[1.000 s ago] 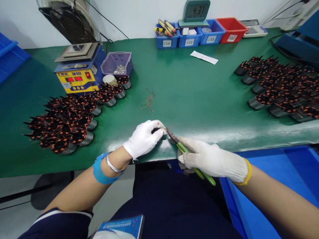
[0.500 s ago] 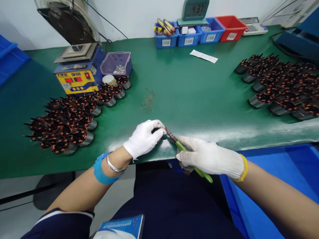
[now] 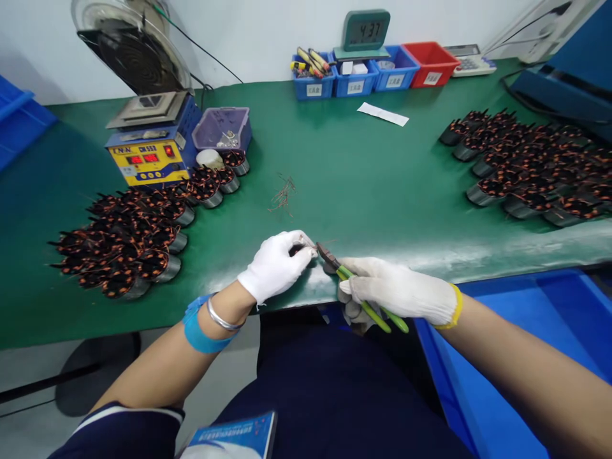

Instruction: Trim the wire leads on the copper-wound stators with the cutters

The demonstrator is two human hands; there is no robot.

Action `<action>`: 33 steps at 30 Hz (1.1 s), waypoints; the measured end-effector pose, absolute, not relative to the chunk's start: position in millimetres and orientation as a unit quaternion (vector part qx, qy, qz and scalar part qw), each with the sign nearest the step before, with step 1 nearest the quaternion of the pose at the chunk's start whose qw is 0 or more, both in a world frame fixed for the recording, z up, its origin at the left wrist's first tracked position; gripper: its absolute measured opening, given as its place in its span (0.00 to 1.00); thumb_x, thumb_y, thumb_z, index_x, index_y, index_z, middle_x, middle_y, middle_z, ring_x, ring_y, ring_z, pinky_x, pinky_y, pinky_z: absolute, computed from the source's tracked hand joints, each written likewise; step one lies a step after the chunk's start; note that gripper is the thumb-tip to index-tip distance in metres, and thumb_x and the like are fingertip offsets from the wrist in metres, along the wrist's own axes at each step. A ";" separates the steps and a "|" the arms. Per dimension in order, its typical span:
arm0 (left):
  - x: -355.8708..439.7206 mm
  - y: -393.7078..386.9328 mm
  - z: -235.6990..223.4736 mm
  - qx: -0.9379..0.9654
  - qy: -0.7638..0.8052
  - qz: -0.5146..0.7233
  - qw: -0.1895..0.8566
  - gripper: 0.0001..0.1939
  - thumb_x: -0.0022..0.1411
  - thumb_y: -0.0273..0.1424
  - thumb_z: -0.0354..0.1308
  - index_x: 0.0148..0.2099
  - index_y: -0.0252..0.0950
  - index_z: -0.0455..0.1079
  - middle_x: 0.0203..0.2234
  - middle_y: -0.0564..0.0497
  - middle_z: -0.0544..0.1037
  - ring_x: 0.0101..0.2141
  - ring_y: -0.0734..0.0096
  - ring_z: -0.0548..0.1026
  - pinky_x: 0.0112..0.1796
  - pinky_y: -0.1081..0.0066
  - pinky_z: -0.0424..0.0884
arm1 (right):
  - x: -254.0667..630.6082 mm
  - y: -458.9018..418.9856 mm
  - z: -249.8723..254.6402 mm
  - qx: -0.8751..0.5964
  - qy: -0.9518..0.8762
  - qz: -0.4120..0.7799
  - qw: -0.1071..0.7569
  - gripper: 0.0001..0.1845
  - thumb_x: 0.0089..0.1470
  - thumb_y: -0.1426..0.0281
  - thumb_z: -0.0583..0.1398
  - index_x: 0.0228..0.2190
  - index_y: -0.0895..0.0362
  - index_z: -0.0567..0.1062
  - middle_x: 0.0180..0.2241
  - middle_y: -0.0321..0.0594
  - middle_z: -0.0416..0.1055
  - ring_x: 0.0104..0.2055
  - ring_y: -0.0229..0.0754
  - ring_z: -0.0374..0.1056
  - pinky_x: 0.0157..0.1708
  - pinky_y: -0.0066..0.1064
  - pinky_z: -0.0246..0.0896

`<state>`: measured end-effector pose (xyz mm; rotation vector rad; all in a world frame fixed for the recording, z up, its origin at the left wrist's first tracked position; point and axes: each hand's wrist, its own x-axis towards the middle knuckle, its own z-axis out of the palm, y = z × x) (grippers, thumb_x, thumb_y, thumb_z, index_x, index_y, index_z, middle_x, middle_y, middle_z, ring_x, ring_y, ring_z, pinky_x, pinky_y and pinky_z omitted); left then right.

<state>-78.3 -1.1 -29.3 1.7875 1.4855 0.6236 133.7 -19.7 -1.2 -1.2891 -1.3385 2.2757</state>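
My left hand (image 3: 276, 264), in a white glove, pinches thumb and forefinger around a thin copper wire (image 3: 312, 246). Most of what lies inside those fingers is hidden. My right hand (image 3: 389, 287), in a white knitted glove with a yellow cuff, grips green-handled pliers (image 3: 343, 272). Their dark jaws sit right beside my left fingertips, at the wire, and their handles are spread apart. Beyond both hands, a small heap of loose wire bits (image 3: 284, 194) lies on the green mat (image 3: 335, 166).
Wire-wound motor parts stand in groups at left (image 3: 122, 245) and right (image 3: 540, 166). A yellow-fronted blue device (image 3: 148, 159) and a purple bin (image 3: 222, 127) are back left. Blue tool boxes (image 3: 313, 88), a red box (image 3: 433, 67) and a clock (image 3: 367, 30) line the wall. A blue crate (image 3: 516, 344) sits below right.
The pliers' handles have spread wider in my right hand, and a wire end now shows by the jaws. My left hand stays almost in place. The whole view has shifted slightly.
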 end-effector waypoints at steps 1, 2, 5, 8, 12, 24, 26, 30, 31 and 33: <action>-78.3 -0.9 -29.3 0.695 0.573 0.243 0.360 0.10 0.58 0.35 0.52 0.34 0.37 0.73 0.22 0.54 0.73 0.24 0.71 0.69 0.26 0.72 0.65 | 133.9 -19.7 -1.2 -0.435 -0.453 0.772 0.101 0.10 0.49 0.69 0.60 0.35 0.54 0.64 0.23 0.29 0.65 0.22 0.34 0.63 0.24 0.26 0.62; -78.4 -0.7 -29.3 0.697 0.571 0.244 0.360 0.10 0.58 0.35 0.52 0.34 0.37 0.73 0.22 0.54 0.73 0.24 0.71 0.69 0.26 0.72 0.65 | 134.0 -19.5 -0.9 -0.435 -0.454 0.771 0.099 0.10 0.49 0.69 0.60 0.34 0.54 0.65 0.22 0.29 0.64 0.22 0.34 0.64 0.24 0.26 0.62; -78.6 0.0 -29.1 0.700 0.568 0.242 0.360 0.10 0.58 0.35 0.52 0.34 0.37 0.73 0.22 0.54 0.73 0.24 0.71 0.69 0.26 0.72 0.65 | 133.4 -18.8 1.6 -0.449 -0.461 0.761 0.079 0.08 0.48 0.72 0.59 0.33 0.54 0.65 0.20 0.29 0.64 0.21 0.34 0.64 0.25 0.27 0.65; -79.2 0.6 -29.2 0.705 0.565 0.238 0.356 0.10 0.59 0.35 0.52 0.34 0.37 0.72 0.22 0.54 0.73 0.24 0.72 0.69 0.26 0.72 0.65 | 132.7 -17.9 3.7 -0.464 -0.486 0.738 0.061 0.08 0.48 0.73 0.59 0.33 0.54 0.65 0.19 0.30 0.66 0.21 0.35 0.64 0.25 0.27 0.66; -78.7 0.0 -29.8 0.711 0.559 0.232 0.359 0.10 0.59 0.35 0.52 0.34 0.37 0.73 0.22 0.54 0.74 0.24 0.71 0.70 0.27 0.72 0.66 | 133.2 -13.3 5.8 -0.468 -0.517 0.715 0.045 0.06 0.51 0.69 0.59 0.32 0.53 0.66 0.19 0.31 0.65 0.22 0.37 0.66 0.22 0.26 0.64; -102.5 -5.5 -25.8 0.560 0.555 0.549 0.278 0.21 0.66 0.45 0.48 0.54 0.37 0.63 0.52 0.43 0.74 0.50 0.64 0.75 0.47 0.65 0.74 | 122.7 -8.6 4.6 -0.532 -0.845 0.042 -0.027 0.31 0.55 0.59 0.58 0.56 0.61 0.67 0.50 0.60 0.67 0.49 0.62 0.65 0.45 0.48 0.59; -103.5 -21.3 -28.5 0.545 0.561 0.579 0.231 0.22 0.65 0.45 0.52 0.56 0.37 0.62 0.52 0.43 0.74 0.52 0.62 0.75 0.50 0.63 0.73 | 106.4 -9.0 0.8 -0.481 -0.875 0.027 0.053 0.41 0.52 0.54 0.61 0.60 0.63 0.62 0.55 0.60 0.63 0.55 0.63 0.60 0.52 0.50 0.54; -105.6 -59.9 -46.8 0.542 0.610 0.550 0.176 0.27 0.60 0.46 0.60 0.55 0.37 0.63 0.53 0.42 0.73 0.53 0.57 0.73 0.55 0.56 0.70 | 67.5 -9.3 -9.3 -0.356 -0.926 0.049 0.113 0.34 0.54 0.55 0.59 0.58 0.59 0.65 0.49 0.51 0.70 0.48 0.55 0.66 0.48 0.48 0.58; -108.6 -66.6 -53.6 0.549 0.623 0.533 0.162 0.28 0.59 0.47 0.61 0.55 0.37 0.63 0.53 0.42 0.73 0.54 0.56 0.73 0.56 0.54 0.69 | 62.7 -8.1 -11.9 -0.349 -0.929 0.057 0.110 0.31 0.55 0.56 0.59 0.56 0.58 0.66 0.45 0.48 0.71 0.44 0.54 0.67 0.45 0.47 0.60; -117.0 -74.3 -66.9 0.562 0.637 0.509 0.142 0.28 0.60 0.46 0.60 0.56 0.38 0.62 0.54 0.42 0.72 0.55 0.54 0.71 0.59 0.52 0.65 | 67.0 -4.1 -15.8 -0.362 -0.921 0.065 0.127 0.29 0.55 0.57 0.58 0.54 0.57 0.68 0.43 0.46 0.72 0.42 0.52 0.68 0.43 0.44 0.61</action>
